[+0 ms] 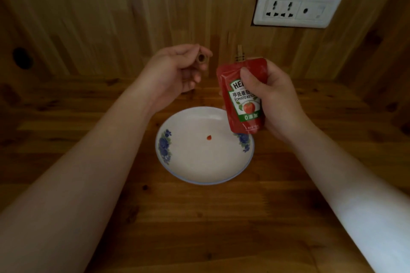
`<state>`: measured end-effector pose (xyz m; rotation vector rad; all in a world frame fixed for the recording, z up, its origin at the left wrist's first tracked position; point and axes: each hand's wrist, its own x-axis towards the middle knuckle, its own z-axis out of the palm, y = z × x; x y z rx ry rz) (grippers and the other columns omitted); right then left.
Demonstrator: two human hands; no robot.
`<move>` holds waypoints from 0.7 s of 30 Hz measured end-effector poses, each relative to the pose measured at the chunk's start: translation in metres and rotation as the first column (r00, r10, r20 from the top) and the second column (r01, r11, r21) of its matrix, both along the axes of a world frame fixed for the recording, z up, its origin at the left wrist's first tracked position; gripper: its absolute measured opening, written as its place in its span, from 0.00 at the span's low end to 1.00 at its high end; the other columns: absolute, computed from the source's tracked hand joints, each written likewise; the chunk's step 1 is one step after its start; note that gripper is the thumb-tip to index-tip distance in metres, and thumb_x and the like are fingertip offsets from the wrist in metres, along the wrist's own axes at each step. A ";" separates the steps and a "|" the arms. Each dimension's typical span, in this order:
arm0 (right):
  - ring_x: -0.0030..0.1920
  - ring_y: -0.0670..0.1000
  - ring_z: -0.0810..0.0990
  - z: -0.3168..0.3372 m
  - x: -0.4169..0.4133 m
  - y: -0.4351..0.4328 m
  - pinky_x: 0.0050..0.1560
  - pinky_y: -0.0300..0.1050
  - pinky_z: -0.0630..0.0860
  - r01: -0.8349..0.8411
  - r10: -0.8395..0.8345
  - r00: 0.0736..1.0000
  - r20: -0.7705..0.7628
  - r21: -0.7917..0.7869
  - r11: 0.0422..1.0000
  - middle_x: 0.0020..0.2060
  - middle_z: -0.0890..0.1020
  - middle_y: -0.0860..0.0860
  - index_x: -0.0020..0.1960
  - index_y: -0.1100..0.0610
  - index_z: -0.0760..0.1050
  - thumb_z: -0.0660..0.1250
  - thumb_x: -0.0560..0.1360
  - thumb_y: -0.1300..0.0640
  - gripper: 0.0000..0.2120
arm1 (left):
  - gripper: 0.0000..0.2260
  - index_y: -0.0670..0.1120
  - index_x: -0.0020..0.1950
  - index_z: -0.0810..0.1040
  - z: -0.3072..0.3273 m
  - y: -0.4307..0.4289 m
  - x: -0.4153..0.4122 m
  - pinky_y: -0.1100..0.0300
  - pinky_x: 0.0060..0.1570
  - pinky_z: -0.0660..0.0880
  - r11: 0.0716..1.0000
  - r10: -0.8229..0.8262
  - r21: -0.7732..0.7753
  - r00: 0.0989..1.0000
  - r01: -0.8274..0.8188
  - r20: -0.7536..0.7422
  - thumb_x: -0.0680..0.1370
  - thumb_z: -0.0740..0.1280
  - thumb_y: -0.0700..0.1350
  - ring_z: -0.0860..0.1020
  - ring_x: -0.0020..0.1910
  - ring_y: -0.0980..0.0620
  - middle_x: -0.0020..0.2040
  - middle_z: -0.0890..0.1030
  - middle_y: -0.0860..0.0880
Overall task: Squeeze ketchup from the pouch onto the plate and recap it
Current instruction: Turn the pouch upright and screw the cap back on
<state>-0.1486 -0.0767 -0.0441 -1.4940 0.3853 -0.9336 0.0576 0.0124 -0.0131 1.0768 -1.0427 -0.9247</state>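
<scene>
The right hand (269,99) grips the red foil ketchup pouch (243,97) upright, its bare threaded spout (240,53) above the white blue-flowered plate (199,162). The left hand (177,68) pinches the small tan cap (202,58). Best align the cap squarely, then twist gently without squeezing.

Wooden counter (199,217), knotty planks. One white plate (177,162) with blue floral rim rests directly on it.

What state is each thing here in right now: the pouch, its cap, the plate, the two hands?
Ketchup pouch: upright, uncapped, spout bare.
Cap: off, pinched in fingertips.
Plate: on the table, one small ketchup drop on it.
Left hand: closed on the cap.
Right hand: gripping the pouch.
</scene>
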 end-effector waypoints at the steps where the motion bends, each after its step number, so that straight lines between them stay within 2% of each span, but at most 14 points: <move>1: 0.49 0.61 0.89 0.000 0.000 0.000 0.50 0.62 0.86 -0.022 0.022 1.000 0.002 0.020 1.000 0.50 0.89 0.56 0.55 0.53 0.82 0.73 0.79 0.54 0.06 | 0.12 0.46 0.48 0.85 -0.001 0.000 0.000 0.61 0.31 0.68 1.000 -0.005 0.000 1.000 0.005 -0.006 0.82 0.62 0.44 0.74 0.31 0.54 0.36 0.81 0.50; 3: 0.49 0.61 0.89 0.000 0.001 0.002 0.49 0.63 0.86 -0.070 0.070 0.998 0.005 0.064 0.996 0.50 0.89 0.58 0.55 0.55 0.82 0.73 0.79 0.55 0.07 | 0.12 0.46 0.48 0.85 -0.001 0.000 -0.001 0.61 0.31 0.68 1.000 -0.020 0.004 1.000 0.020 -0.022 0.82 0.61 0.44 0.73 0.30 0.54 0.36 0.80 0.50; 7: 0.42 0.58 0.89 0.000 0.005 0.010 0.40 0.57 0.86 -0.101 0.103 0.995 -0.017 0.073 0.992 0.46 0.89 0.58 0.52 0.54 0.84 0.75 0.77 0.52 0.07 | 0.12 0.46 0.48 0.84 0.000 0.000 -0.001 0.59 0.34 0.65 0.999 -0.048 0.003 0.997 0.049 -0.055 0.82 0.61 0.45 0.71 0.30 0.54 0.36 0.77 0.50; 9: 0.41 0.59 0.89 0.000 0.006 0.012 0.40 0.58 0.86 -0.109 0.111 0.993 -0.034 0.052 0.993 0.46 0.89 0.59 0.52 0.54 0.83 0.75 0.77 0.50 0.09 | 0.12 0.46 0.46 0.84 0.001 -0.001 -0.003 0.58 0.35 0.63 0.998 -0.055 0.003 0.996 0.056 -0.066 0.82 0.62 0.46 0.70 0.30 0.54 0.36 0.76 0.49; 12: 0.40 0.59 0.90 0.001 0.006 0.015 0.40 0.57 0.86 -0.142 0.144 0.988 -0.060 0.036 0.989 0.45 0.89 0.58 0.51 0.52 0.84 0.74 0.78 0.50 0.07 | 0.12 0.45 0.46 0.82 0.003 -0.001 -0.006 0.58 0.34 0.64 0.997 -0.071 -0.004 0.995 0.071 -0.068 0.82 0.62 0.47 0.69 0.30 0.54 0.36 0.73 0.48; 18: 0.38 0.58 0.90 0.004 0.006 0.021 0.37 0.52 0.85 -0.145 0.146 0.985 -0.087 0.014 0.989 0.42 0.90 0.57 0.47 0.50 0.85 0.74 0.78 0.51 0.04 | 0.11 0.46 0.45 0.83 0.006 0.001 -0.014 0.58 0.32 0.63 0.996 -0.072 -0.049 0.997 0.074 0.032 0.82 0.63 0.47 0.71 0.30 0.54 0.34 0.76 0.50; 21: 0.39 0.58 0.90 0.005 0.006 0.021 0.38 0.53 0.86 -0.135 0.135 0.986 -0.098 0.005 0.991 0.43 0.90 0.57 0.47 0.49 0.85 0.73 0.80 0.52 0.04 | 0.11 0.46 0.46 0.83 0.008 0.002 -0.017 0.58 0.33 0.64 0.995 -0.071 -0.062 0.995 0.076 0.076 0.82 0.64 0.47 0.73 0.31 0.55 0.34 0.77 0.51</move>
